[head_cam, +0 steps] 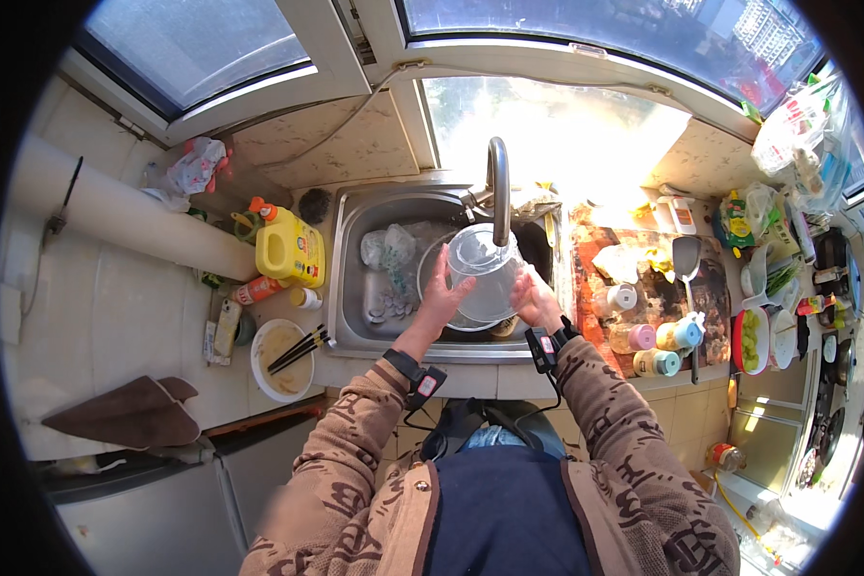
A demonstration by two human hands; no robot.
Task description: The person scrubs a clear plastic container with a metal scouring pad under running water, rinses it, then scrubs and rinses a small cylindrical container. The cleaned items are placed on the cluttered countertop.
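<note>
Under the metal faucet point(499, 191), a clear plastic tub point(484, 284) is held tilted over the stainless steel sink point(337, 288). My left hand point(443, 291) grips the tub's left side, thumb towards its middle. Against its right side lies my right hand point(535, 297), fingers partly hidden by the tub's edge; whether they grip it is hard to tell. Behind and below the tub, a round vessel shows only its rim. A clear plastic bag point(396, 248) and several small pale pieces point(389, 308) lie in the sink's left part.
Left of the sink stand a yellow jug point(291, 248), a red-capped bottle point(258, 289) and a white bowl point(266, 367) with chopsticks point(299, 348). To the right, a patterned mat point(590, 248) bears several seasoning jars point(637, 337) and a metal spatula point(687, 258). A window frame point(475, 61) borders the back.
</note>
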